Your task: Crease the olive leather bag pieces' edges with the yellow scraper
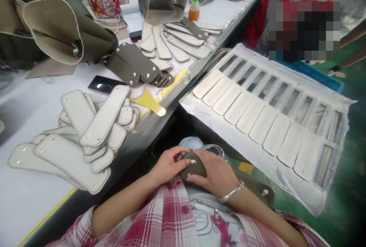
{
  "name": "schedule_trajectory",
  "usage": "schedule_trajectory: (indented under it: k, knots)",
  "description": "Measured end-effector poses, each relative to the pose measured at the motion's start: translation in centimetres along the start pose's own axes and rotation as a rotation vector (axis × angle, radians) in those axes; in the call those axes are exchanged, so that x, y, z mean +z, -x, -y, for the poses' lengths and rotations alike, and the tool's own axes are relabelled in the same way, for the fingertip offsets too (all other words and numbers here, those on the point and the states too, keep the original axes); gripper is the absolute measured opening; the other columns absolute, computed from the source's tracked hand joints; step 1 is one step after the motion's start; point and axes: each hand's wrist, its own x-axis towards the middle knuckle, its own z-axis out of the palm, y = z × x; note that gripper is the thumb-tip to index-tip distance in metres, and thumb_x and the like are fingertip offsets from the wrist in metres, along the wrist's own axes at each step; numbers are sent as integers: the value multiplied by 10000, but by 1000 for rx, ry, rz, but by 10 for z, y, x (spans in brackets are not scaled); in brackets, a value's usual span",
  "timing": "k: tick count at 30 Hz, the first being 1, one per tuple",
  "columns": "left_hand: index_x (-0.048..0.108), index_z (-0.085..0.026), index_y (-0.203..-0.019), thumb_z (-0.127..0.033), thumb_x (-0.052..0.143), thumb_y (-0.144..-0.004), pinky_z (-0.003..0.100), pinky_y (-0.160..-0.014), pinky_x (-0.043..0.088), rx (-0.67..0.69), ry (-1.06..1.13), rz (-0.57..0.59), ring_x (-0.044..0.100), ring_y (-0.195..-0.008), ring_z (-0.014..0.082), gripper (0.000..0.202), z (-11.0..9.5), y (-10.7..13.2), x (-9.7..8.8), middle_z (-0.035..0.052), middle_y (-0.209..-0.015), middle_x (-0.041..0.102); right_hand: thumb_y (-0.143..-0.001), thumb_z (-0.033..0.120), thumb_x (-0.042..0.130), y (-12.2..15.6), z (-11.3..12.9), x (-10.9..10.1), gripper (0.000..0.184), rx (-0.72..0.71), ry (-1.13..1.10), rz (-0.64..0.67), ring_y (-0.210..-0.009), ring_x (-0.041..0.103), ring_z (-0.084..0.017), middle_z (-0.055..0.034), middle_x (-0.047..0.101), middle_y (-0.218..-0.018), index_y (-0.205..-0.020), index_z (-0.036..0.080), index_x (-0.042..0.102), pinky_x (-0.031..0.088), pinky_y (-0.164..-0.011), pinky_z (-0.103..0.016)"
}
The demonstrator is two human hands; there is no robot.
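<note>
Close to my body, a dark olive-grey leather-like strip (197, 167) with rounded ends lies between my hands. A small white tab pokes out near its near end, and another shows at the far end beyond my right forearm. My left hand (175, 162) grips the strip's left edge, with thumb on top and fingers curled at the rim. My right hand (219, 170) wraps over the same strip from the right, thumb along its lower edge. The strip's underside and some fingertips are hidden.
Left of me, a white-covered table bears stacked pale strips (61, 155), a phone (104, 84), a yellow tool (147, 101), dark strips (127, 63) and a glue bottle (194, 10). At right stands a slatted rack (223, 121) carrying pale strips. Another person sits beyond it.
</note>
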Motion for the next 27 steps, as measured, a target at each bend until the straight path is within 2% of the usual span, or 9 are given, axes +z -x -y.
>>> schedule_trajectory:
  k: [6,9,12,15,17,21,23,27]
  knots:
    - [597,-186,-948,-333,574,-744,215,-518,291,7,-1,8,338,-523,96,253,0,1,2,-67,-559,341,-711,493,610,-6,-6,-5,544,10,-64,108,-994,543,-246,-88,579,-1103,-1161,205,511,434,-814,-373]
    - [600,-187,-953,-340,551,-764,218,-530,308,8,-49,-19,367,-541,103,248,0,3,3,-58,-576,367,-729,483,601,-7,-9,-6,490,18,-78,101,-989,546,-242,-79,587,-1094,-1133,214,534,439,-804,-364]
    - [586,-202,-1032,-367,508,-796,229,-611,369,64,-121,-22,449,-644,123,299,2,10,1,-18,-715,470,-748,472,593,-7,-10,-5,449,23,-92,82,-971,554,-227,-67,600,-1074,-1109,210,544,437,-815,-355]
    - [491,-228,-1190,-423,608,-716,259,-708,413,143,-230,22,498,-796,162,525,6,18,2,22,-912,492,-773,460,572,-8,-9,-6,398,32,-89,69,-952,558,-216,-53,612,-1041,-1086,215,556,437,-815,-349]
    - [445,-233,-1230,-430,654,-673,280,-747,425,143,-286,15,505,-844,179,627,7,21,4,32,-955,487,-790,458,552,-9,-7,-6,376,33,-82,68,-944,556,-213,-48,615,-1021,-1077,215,562,433,-820,-351]
    - [451,-247,-1205,-405,634,-712,296,-803,429,102,-226,-11,511,-911,188,549,6,23,10,43,-1042,506,-828,440,502,-3,-6,-8,367,-1,-69,23,-968,535,-207,-61,595,-1039,-1095,191,545,418,-846,-346]
    - [447,-253,-1210,-400,646,-707,302,-830,423,90,-181,-11,507,-951,195,560,4,24,12,46,-1095,506,-822,439,503,9,-6,-8,430,-49,-52,-36,-1026,501,-215,-89,559,-1111,-1150,162,504,391,-892,-357]
    - [452,-266,-1214,-359,651,-711,318,-882,401,85,-151,-8,501,-1005,203,548,3,26,13,40,-1148,504,-631,518,666,43,-9,-5,810,-69,36,-119,-1143,397,-283,-155,446,-1259,-1266,98,390,306,-976,-433]
